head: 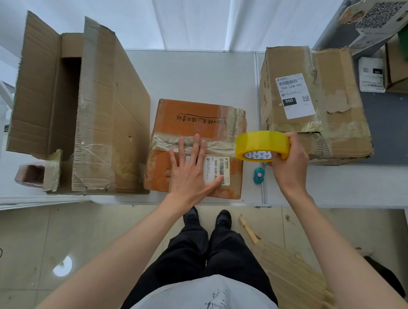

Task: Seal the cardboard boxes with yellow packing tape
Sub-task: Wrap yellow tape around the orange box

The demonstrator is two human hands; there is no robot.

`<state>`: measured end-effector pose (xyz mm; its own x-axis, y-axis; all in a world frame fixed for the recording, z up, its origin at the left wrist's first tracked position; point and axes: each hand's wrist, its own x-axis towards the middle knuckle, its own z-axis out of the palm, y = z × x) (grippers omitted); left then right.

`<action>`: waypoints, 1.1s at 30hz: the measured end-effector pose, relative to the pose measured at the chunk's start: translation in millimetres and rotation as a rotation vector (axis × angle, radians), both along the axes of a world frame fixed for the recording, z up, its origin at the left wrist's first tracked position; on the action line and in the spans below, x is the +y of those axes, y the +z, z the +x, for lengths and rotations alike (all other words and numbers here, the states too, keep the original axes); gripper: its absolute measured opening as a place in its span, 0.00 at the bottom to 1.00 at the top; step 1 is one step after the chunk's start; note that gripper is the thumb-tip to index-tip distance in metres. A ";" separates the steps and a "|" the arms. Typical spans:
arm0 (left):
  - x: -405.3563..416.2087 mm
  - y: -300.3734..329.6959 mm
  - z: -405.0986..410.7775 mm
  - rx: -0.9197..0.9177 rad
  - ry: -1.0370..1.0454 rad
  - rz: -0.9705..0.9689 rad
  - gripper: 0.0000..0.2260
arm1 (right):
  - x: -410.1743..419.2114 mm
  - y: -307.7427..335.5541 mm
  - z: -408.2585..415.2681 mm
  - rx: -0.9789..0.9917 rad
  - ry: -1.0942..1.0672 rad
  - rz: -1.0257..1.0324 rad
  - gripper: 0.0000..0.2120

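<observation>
An orange cardboard box (191, 117) lies closed on the white table (201, 78), straight in front of me. A strip of tape runs across its middle seam. My left hand (191, 170) lies flat on the box top, its straight fingers pressing on that seam. At the box's right edge my right hand (289, 163) grips a roll of yellow packing tape (262, 142), held just above the edge. A stretch of tape appears to run from the roll onto the seam.
A tall brown box (97, 108) with open flaps stands at the left. Another brown box (328, 109) with a shipping label lies at the right. A small teal cutter (258, 175) rests on the table below the roll. More boxes are stacked far right; wooden slats lie on the floor.
</observation>
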<state>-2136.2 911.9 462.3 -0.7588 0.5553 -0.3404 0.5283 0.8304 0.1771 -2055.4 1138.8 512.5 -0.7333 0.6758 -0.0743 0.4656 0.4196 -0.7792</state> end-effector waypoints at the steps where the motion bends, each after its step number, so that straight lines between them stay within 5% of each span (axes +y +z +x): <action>1: 3.7 0.5 1.3 0.017 -0.003 -0.009 0.49 | -0.8 0.3 -1.0 0.005 -0.004 0.007 0.09; 22: 55.3 2.8 17.0 -0.083 -0.018 0.169 0.59 | -18.0 -24.5 5.6 0.054 -0.347 -0.306 0.16; 33: 36.8 -1.4 26.9 -0.052 -0.113 0.212 0.56 | -23.3 -26.6 34.7 0.059 -0.179 -0.348 0.11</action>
